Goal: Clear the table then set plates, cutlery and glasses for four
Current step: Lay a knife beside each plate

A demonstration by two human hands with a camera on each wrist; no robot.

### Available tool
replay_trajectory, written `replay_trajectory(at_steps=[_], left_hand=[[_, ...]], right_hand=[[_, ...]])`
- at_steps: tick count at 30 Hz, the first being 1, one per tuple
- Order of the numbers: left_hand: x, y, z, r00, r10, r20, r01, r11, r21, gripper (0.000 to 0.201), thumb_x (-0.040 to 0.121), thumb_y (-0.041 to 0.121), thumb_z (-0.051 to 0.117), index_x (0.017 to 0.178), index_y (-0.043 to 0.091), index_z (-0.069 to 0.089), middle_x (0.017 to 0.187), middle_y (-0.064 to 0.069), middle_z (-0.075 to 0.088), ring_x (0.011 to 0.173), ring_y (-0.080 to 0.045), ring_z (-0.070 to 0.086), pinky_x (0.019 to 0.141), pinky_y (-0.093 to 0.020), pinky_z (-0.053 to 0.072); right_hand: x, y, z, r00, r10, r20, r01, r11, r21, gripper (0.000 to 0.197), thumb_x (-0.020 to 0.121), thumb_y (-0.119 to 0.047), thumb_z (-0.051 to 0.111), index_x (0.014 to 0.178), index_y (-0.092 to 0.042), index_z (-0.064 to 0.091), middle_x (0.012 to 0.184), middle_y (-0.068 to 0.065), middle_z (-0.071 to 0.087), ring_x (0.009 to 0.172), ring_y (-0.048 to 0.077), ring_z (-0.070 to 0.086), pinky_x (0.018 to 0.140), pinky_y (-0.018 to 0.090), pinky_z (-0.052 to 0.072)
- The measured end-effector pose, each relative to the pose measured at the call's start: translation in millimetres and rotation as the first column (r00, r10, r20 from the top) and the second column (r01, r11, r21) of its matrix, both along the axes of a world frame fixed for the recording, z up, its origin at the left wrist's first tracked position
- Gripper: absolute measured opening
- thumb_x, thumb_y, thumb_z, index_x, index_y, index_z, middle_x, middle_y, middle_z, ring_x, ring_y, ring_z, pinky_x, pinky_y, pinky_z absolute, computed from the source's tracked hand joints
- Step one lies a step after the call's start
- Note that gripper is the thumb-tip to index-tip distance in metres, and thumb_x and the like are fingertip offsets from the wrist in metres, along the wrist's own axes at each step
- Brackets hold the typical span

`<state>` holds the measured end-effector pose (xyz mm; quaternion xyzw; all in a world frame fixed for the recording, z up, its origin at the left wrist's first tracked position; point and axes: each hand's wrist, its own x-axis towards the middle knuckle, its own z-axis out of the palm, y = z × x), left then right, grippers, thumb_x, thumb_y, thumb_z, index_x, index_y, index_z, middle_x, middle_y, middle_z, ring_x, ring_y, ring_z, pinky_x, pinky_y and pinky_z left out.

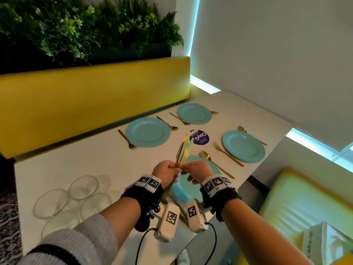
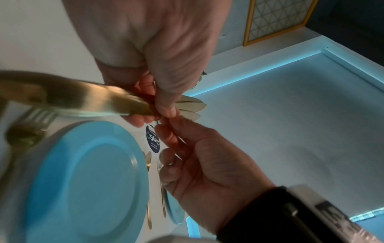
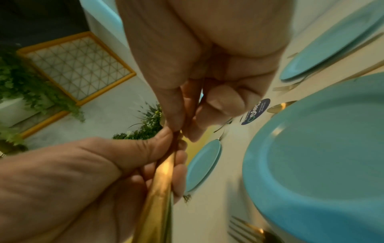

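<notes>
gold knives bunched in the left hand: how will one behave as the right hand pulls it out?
The gold knives look stiff, thin polished metal, so probably slick; one should slide free easily. The left hand grips only the handles, blades fanning, so neighbours may shift. The right hand pinches with fingertips, a hold that could slip.

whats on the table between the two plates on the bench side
In the head view, two gold pieces of cutlery lie between the nearer plate and the farther plate: a spoon and another piece whose type I can't tell. Nothing else.
</notes>
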<state>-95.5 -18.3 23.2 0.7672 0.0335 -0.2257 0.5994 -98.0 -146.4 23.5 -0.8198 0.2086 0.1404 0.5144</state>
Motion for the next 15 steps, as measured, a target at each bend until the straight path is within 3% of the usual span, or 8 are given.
replay_trajectory(at_steps=[3,7,12,15], left_hand=[[28,-24,-4,0.999,0.022,-0.028,-0.024,0.999,-0.043,0.013,0.091,0.001,0.054,0.082,0.01,0.054,0.069,-0.003,0.054,0.06,-0.011,0.051,0.053,-0.016,0.049],[71,-56,-13,0.997,0.019,-0.071,-0.022,0.999,-0.042,0.021,0.087,0.0,0.061,0.072,0.013,0.055,0.069,-0.006,0.058,0.065,-0.021,0.056,0.078,-0.041,0.056],[113,-95,-26,0.993,0.06,-0.106,-0.065,0.997,-0.049,0.009,0.088,0.006,0.062,0.081,0.009,0.057,0.072,-0.008,0.062,0.058,-0.019,0.057,0.063,-0.028,0.051],[132,-114,-33,0.984,0.127,-0.122,-0.126,0.992,0.017,0.01,0.089,0.013,0.059,0.079,0.013,0.058,0.077,-0.008,0.064,0.067,-0.021,0.058,0.068,-0.027,0.052]], right_hand=[[25,-23,-3,1.0,-0.025,-0.005,0.025,0.998,0.054,0.027,0.083,-0.036,0.068,0.087,-0.009,0.069,0.07,-0.004,0.064,0.049,0.009,0.047,0.045,0.019,0.037],[66,-55,-4,0.998,-0.036,-0.059,0.039,0.998,0.058,0.027,0.084,-0.03,0.069,0.089,-0.003,0.069,0.068,-0.002,0.063,0.049,0.01,0.046,0.045,0.019,0.036],[114,-95,-10,0.991,0.039,-0.128,-0.037,0.999,0.018,0.021,0.09,-0.024,0.061,0.09,-0.005,0.069,0.067,-0.004,0.061,0.05,0.01,0.046,0.046,0.018,0.035],[136,-117,-22,0.991,-0.006,-0.136,0.009,1.0,0.026,0.023,0.089,-0.019,0.059,0.068,-0.01,0.064,0.064,0.0,0.061,0.047,0.012,0.047,0.045,0.021,0.036]])
